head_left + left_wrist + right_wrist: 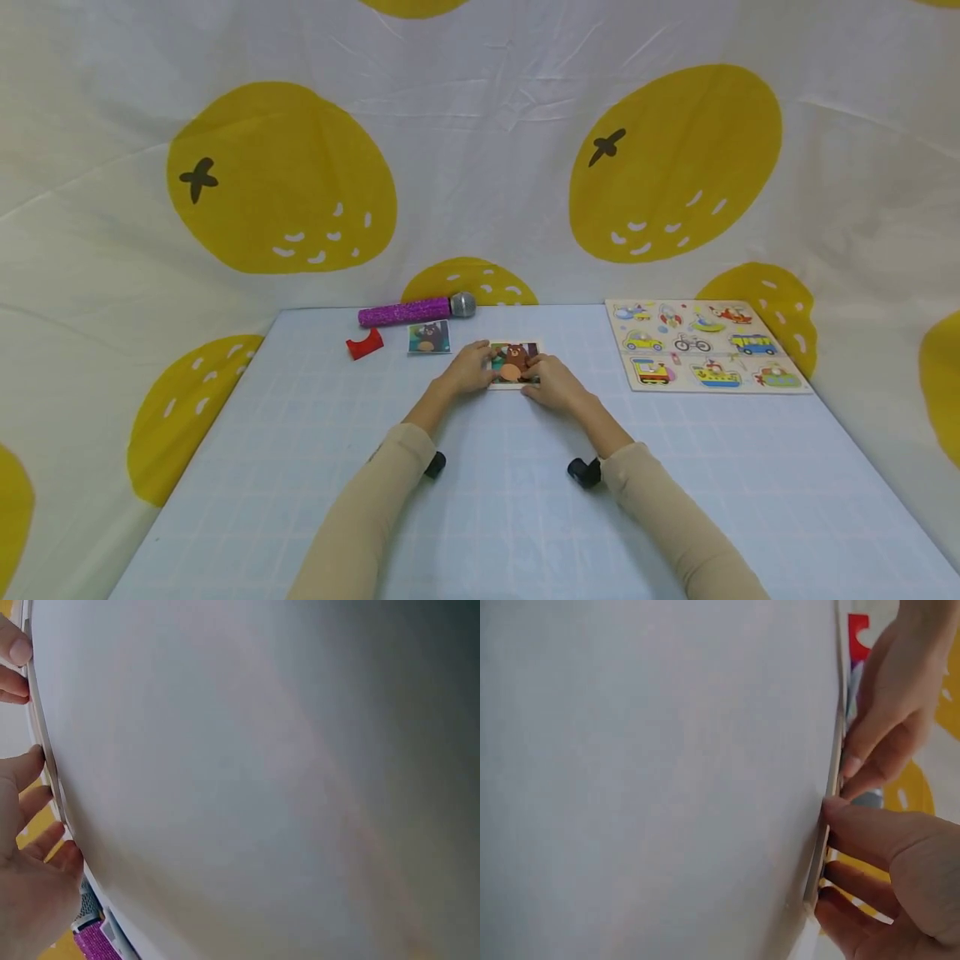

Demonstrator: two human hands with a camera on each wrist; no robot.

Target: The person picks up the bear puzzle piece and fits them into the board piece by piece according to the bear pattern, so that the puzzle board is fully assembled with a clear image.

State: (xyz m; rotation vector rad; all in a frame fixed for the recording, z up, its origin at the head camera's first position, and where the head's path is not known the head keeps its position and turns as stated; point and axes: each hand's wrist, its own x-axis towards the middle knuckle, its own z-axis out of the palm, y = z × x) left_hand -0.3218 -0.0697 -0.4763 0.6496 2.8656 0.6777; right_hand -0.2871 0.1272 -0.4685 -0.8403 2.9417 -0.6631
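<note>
A small bear picture puzzle with a pale rim lies flat at the middle of the table, between both hands. The left hand holds its left side, with the thumb by the near corner and the fingers towards the far corner. From the right, the right hand grips the board, its thumb at the near edge and a fingertip over the bear picture. Both wrist views look low along the table and show the board edge-on, with the left hand and right hand at its rim.
Left of the puzzle lies a small picture square with a dark animal. A red notched piece and a purple glitter microphone lie beyond it. A vehicle peg puzzle board is at the far right, near the patterned cloth wall.
</note>
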